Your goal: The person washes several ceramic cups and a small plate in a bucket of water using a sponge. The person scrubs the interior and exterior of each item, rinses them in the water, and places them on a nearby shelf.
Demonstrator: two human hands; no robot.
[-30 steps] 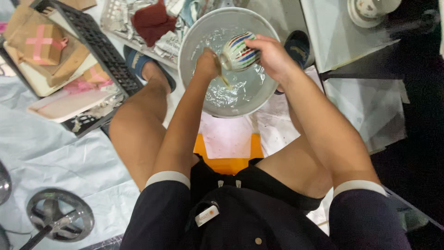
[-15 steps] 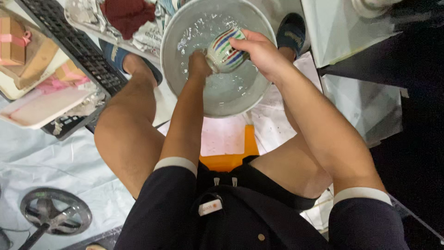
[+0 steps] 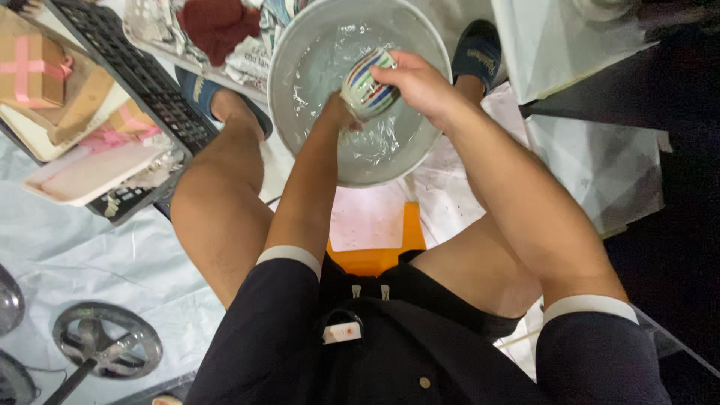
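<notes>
The right hand (image 3: 420, 86) has its fingers wrapped round a striped cup (image 3: 367, 91), wet, slippery and breakable, while the left hand (image 3: 337, 112), fingers hidden, presses beneath it over the basin (image 3: 300, 45).

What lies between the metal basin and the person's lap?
In the head view, a pale sheet on an orange stool lies between the metal basin and the lap; the left forearm crosses above.

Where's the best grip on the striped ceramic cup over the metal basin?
Probably the striped ceramic cup is best gripped around its rounded outer wall from the right side, as the right hand does now. It lies tilted over the round metal basin, mouth toward the left hand.
</notes>
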